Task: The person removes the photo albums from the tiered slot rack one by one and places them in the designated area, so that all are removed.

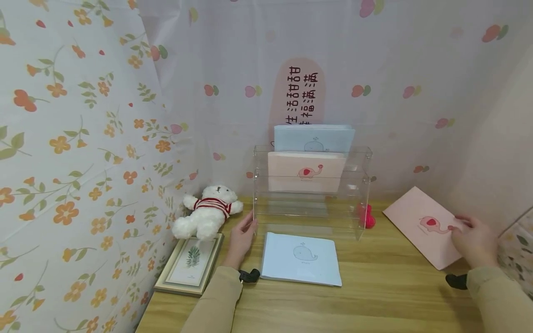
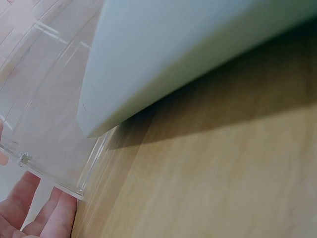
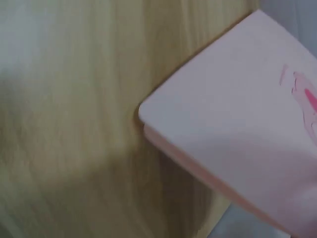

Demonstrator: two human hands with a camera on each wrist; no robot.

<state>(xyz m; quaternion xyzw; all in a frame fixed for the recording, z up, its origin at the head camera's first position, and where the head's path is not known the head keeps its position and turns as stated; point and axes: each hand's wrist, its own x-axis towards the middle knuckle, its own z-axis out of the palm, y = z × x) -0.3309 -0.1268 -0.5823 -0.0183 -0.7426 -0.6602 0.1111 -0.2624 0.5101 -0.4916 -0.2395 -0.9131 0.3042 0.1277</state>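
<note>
On the right, my right hand (image 1: pixel 476 240) grips a pink notebook (image 1: pixel 424 224) with a red elephant drawing by its right edge. Its near corner and page edge show in the right wrist view, where the pink cover (image 3: pixel 213 99) tilts over the wood. My left hand (image 1: pixel 242 237) touches the left side of a clear acrylic rack (image 1: pixel 291 219); its fingers (image 2: pixel 59 215) lie along the outer panel in the left wrist view. A pink elephant notebook (image 1: pixel 287 173) and a light blue whale notebook (image 1: pixel 291 138) stand in the rack. Another blue whale notebook (image 1: pixel 283 261) lies before it.
A white teddy bear (image 1: pixel 208 219) in a striped shirt lies at the left beside a framed leaf print (image 1: pixel 187 268). Behind the rack's right side sits a bright pink object (image 1: pixel 369 219). Patterned curtains (image 1: pixel 208 55) close off the back and left of the wooden table (image 1: pixel 374 296).
</note>
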